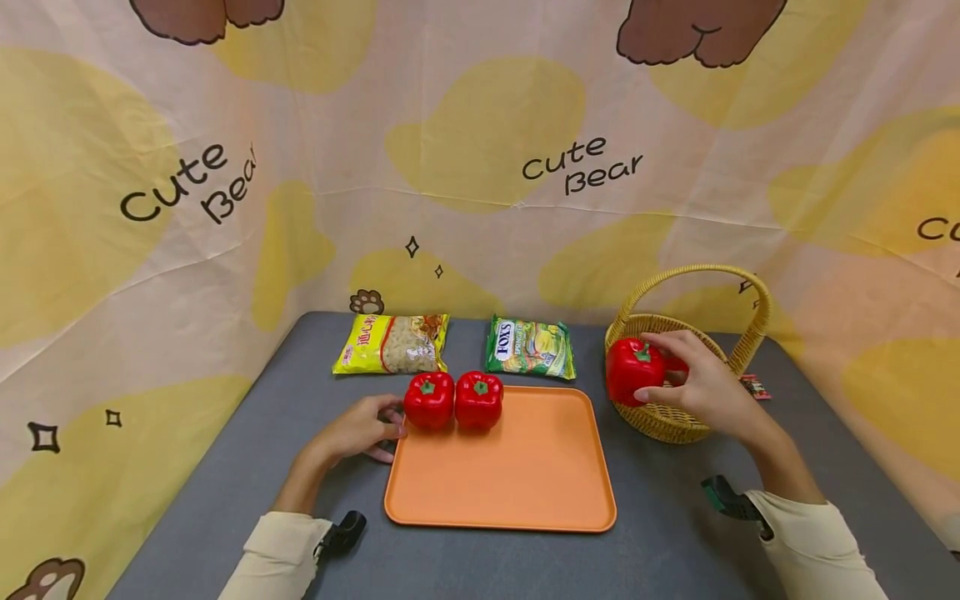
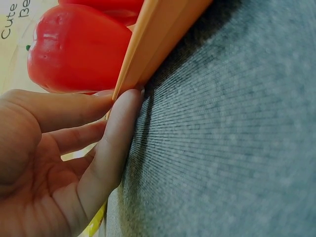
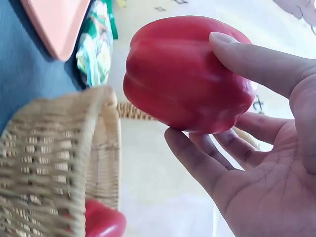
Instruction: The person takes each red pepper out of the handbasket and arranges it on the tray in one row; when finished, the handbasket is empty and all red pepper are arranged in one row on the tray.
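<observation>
Head view: a grey counter [image 1: 675, 517] is seen, backed by a cloth printed "Cute Bear".
Right hand [image 1: 701, 383]: a red pepper [image 1: 634, 370] is held above the near rim of a wicker basket [image 1: 667, 421]. In the right wrist view the thumb is laid across the pepper's top and the fingers [image 3: 197, 163] are curled under it, so the pepper [image 3: 187, 74] is pinched between them.
Basket contents: another red pepper [image 3: 101, 219] is glimpsed inside, low in the right wrist view.
Left hand [image 1: 360, 429]: it is rested on the counter at the far left corner of an orange tray [image 1: 517, 475]. In the left wrist view the fingers [image 2: 116, 133] are straight and pressed together, with the tips touching the tray's edge [image 2: 148, 44]; nothing is gripped.
Tray contents: two red peppers are stood side by side, touching, at the far left of the tray, the left one [image 1: 429, 400] just beside the left hand, the right one [image 1: 478, 400] next to it.
Behind tray: a yellow snack bag [image 1: 392, 343] and a green Fox's bag [image 1: 529, 347] are laid flat on the counter.
</observation>
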### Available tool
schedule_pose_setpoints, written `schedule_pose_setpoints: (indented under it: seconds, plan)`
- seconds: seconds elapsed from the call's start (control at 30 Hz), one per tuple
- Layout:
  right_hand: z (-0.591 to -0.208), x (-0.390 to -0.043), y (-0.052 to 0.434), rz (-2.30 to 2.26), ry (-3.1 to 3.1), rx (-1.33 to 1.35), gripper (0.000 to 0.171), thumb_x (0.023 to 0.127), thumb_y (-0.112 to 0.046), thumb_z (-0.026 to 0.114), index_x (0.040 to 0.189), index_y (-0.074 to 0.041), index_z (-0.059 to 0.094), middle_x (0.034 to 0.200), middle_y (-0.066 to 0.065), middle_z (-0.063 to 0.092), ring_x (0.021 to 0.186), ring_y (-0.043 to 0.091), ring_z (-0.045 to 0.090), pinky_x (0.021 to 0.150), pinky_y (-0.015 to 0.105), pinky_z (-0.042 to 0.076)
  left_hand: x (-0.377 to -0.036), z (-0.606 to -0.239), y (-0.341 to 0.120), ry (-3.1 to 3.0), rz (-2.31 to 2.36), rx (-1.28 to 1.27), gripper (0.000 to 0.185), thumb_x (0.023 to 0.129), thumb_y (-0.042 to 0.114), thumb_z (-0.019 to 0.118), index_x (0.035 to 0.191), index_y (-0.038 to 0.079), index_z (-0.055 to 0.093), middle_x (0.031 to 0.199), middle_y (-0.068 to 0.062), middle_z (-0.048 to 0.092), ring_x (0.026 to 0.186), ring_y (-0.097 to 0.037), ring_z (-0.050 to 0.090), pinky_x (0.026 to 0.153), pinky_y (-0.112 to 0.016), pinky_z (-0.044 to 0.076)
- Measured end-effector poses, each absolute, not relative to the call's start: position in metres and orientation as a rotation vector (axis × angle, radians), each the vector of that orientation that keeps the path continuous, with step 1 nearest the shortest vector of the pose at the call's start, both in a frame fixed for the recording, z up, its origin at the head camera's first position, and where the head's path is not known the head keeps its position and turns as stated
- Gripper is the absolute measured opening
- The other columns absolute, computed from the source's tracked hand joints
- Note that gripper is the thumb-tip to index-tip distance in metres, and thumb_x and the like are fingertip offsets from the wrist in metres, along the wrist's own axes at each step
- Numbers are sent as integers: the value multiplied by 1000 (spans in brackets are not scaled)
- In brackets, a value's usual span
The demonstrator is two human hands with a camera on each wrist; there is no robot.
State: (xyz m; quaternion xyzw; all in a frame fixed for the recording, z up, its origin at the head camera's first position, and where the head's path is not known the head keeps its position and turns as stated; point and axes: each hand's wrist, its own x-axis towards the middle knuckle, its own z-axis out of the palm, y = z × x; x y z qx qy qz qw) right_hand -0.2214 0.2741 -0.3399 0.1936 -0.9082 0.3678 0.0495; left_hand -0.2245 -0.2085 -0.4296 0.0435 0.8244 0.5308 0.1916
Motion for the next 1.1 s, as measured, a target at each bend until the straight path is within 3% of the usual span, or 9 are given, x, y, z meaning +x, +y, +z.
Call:
schedule_pose_setpoints:
  seconds: [0.1, 0.5, 1.1]
  plan:
    - [-343, -220, 265, 1184, -2756, 619, 77, 76, -27, 84, 140, -6, 47, 128, 13, 42, 114, 36, 53, 90, 47, 54, -225, -430, -209, 2314, 1489, 127, 54, 90, 5, 62, 139, -5, 42, 107, -17, 55, 86, -23, 60, 63, -41, 61]
    - [-362, -223, 232, 1191, -2769, 671, 83, 72, -26, 86, 140, -4, 45, 127, 13, 41, 119, 33, 44, 90, 52, 54, -225, -431, -210, 2319, 1485, 105, 51, 90, 4, 61, 138, -4, 44, 105, -17, 56, 86, -23, 60, 63, -40, 61]
    - [-394, -232, 191, 1290, -2821, 764, 78, 70, -19, 88, 136, -10, 47, 122, 7, 50, 112, 29, 54, 88, 41, 56, -227, -432, -209, 2308, 1496, 65, 52, 89, 4, 64, 137, -2, 46, 105, -16, 56, 87, -23, 60, 63, -39, 61]
